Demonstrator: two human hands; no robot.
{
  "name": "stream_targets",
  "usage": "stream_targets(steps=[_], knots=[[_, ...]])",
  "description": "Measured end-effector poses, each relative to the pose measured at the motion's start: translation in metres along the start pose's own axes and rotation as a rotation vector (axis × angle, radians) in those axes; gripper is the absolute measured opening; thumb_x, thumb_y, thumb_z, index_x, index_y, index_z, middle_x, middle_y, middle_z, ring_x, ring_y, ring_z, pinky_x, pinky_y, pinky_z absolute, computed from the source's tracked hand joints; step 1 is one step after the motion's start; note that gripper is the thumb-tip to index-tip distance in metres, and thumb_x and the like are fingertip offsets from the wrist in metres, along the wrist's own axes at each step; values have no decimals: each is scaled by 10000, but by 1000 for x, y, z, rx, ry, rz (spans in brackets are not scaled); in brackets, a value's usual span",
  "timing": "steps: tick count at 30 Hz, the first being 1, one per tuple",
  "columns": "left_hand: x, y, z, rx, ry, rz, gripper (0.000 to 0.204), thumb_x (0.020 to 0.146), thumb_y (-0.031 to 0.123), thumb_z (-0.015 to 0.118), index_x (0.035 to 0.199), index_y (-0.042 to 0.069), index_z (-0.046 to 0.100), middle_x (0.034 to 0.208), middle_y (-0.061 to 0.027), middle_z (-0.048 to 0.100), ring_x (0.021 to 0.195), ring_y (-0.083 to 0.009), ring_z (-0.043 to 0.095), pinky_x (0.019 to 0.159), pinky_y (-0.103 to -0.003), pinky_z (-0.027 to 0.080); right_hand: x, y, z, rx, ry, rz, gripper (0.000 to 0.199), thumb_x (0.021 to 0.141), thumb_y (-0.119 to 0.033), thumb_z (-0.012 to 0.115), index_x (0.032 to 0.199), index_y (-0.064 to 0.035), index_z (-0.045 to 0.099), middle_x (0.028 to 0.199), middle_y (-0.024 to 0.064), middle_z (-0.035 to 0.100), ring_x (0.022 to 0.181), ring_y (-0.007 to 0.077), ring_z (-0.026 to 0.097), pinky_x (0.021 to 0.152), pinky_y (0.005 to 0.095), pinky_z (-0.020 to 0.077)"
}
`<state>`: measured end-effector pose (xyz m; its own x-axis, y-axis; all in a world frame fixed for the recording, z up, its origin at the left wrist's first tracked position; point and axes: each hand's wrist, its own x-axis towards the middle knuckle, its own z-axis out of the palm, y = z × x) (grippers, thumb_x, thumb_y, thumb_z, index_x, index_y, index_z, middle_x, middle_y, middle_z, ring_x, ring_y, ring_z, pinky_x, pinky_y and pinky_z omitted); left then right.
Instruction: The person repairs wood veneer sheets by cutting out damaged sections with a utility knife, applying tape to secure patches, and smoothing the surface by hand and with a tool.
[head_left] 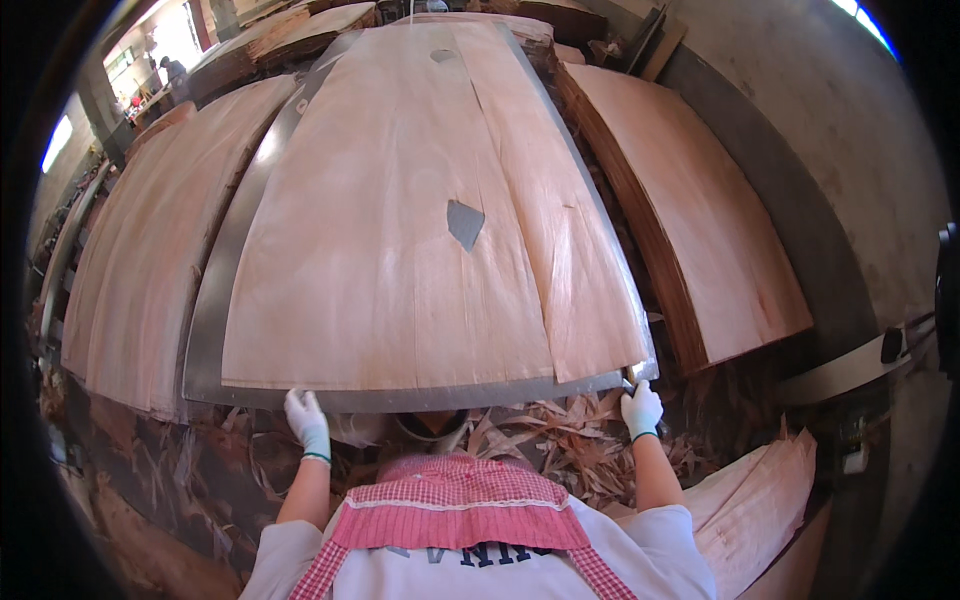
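A large pale wood veneer sheet [380, 260] lies over a grey flat-topped table [225, 270], with a grey border showing at the left and near edges. A dark angular hole [465, 225] opens in the sheet right of its middle. Along the right side runs a narrower veneer strip [590, 300], split from the main sheet by a long seam. My left hand [308, 424], in a white glove, is at the table's near edge with its fingers curled against it. At the near right corner my gloved right hand [643, 410] is closed around a small dark tool, partly hidden by the fingers.
Veneer stacks stand close on the left [170, 230] and right [700, 210]. Curled veneer scraps [540, 430] litter the floor below the near edge, beside a round container [432, 428]. Loose veneer [755, 500] lies at lower right. Another person [174, 76] is far off at upper left.
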<state>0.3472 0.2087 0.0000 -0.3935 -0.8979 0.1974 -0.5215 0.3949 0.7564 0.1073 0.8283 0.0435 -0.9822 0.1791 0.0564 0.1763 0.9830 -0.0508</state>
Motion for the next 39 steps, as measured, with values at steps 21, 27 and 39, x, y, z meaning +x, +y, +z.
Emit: stream_targets(steps=[21, 27, 39], knots=[[-53, 111, 77, 715, -499, 248, 802, 855, 525, 569, 1451, 49, 322, 1534, -197, 259, 1422, -356, 232, 1161, -471, 185, 0, 63, 26, 267, 9, -62, 253, 895, -323, 597, 853, -79, 548, 729, 195, 635, 700, 422, 619, 612, 519, 466], [-51, 117, 75, 795, -529, 236, 814, 867, 544, 538, 1467, 53, 292, 1535, -204, 256, 1422, -352, 239, 1162, -458, 182, -55, 157, 17, 167, 80, 92, 228, 856, -270, 652, 921, -70, 562, 787, 218, 620, 745, 433, 608, 645, 525, 474], [-51, 128, 71, 841, -556, 230, 794, 883, 518, 542, 1460, 38, 284, 1527, -220, 260, 1414, -360, 255, 1148, -467, 210, 14, 121, 40, 399, 62, 59, 211, 861, -252, 644, 947, -68, 592, 825, 208, 659, 778, 410, 634, 680, 481, 494]])
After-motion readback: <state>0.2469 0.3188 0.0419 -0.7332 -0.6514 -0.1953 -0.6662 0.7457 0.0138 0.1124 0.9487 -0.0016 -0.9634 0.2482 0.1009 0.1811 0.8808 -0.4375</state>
